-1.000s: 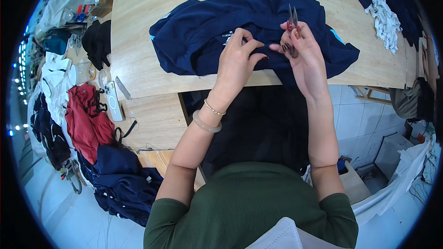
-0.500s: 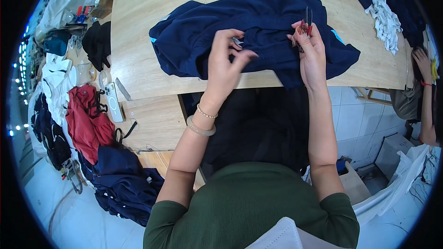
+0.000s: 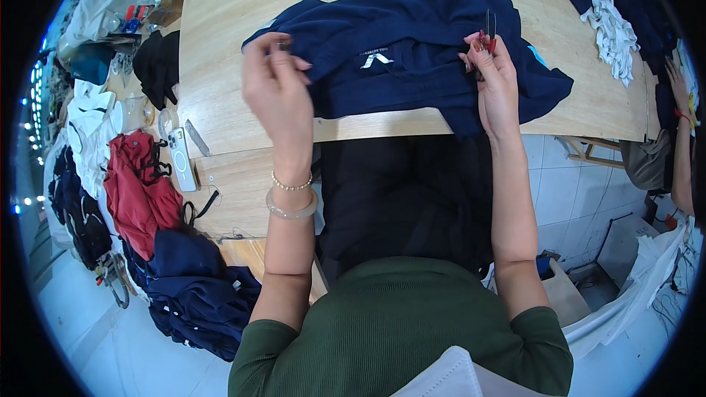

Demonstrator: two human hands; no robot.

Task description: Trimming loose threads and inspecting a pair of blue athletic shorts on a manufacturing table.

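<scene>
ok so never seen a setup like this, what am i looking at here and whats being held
No machine: this is a person working bare-handed. Every picture comes from one fisheye camera worn on the head, looking down. On the wooden table lies a navy garment with a white mark; crumpled white cloth lies to its right. The right hand holds what looks like small scissors, blades pointing away. The left hand is blurred over the garment's left end; whether it grips it is unclear.
</scene>
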